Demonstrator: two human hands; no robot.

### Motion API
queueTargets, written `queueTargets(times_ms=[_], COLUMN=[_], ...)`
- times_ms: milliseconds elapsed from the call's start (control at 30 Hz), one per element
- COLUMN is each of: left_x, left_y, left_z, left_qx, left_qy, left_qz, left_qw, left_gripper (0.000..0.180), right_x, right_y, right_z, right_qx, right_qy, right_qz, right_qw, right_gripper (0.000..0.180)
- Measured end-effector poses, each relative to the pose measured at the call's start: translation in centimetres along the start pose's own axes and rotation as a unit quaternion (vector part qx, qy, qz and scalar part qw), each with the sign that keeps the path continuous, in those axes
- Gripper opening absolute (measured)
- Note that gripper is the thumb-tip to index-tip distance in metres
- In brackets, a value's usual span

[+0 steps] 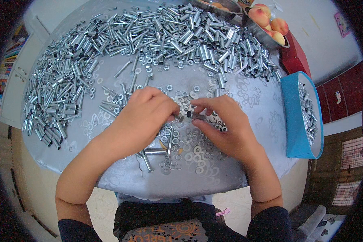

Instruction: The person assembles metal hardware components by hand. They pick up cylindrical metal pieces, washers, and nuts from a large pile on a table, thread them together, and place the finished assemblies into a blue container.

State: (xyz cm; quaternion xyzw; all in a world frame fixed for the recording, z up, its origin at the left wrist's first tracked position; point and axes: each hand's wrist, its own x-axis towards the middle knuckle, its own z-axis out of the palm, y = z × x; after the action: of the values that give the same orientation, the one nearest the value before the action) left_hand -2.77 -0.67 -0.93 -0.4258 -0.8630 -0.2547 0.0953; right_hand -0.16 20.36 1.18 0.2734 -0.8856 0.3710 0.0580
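Note:
Over the middle of the table, my right hand pinches a short metal sleeve between thumb and fingers, its dark open end pointing left. My left hand is closed just beside that end, fingertips pressed together. A small round grey piece shows at those fingertips, too blurred to name. Loose washers and nuts lie beneath and between both hands. Close to my left wrist, several long bolts rest among the washers.
A large heap of sleeves and bolts curves along the table's far and left sides. At right stands a blue box of metal parts. Metal bowls, one with peaches, and a red box sit at the far right.

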Motion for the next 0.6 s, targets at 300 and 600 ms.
queueTargets(times_ms=[300,600], left_x=[0.1,0.1], left_y=[1.3,1.1], left_z=[-0.5,0.4], left_qx=[-0.472,-0.544], left_qy=[0.154,0.201], left_qz=[-0.202,-0.189], left_qw=[0.844,0.792], left_gripper=[0.023,0.02], right_x=[-0.2,0.1], right_y=[0.2,0.6], right_z=[0.8,0.2], right_qx=[0.362,0.461], right_qy=[0.062,0.046], right_qz=[0.15,0.194], right_qw=[0.918,0.865], right_gripper=[0.025,0.023])
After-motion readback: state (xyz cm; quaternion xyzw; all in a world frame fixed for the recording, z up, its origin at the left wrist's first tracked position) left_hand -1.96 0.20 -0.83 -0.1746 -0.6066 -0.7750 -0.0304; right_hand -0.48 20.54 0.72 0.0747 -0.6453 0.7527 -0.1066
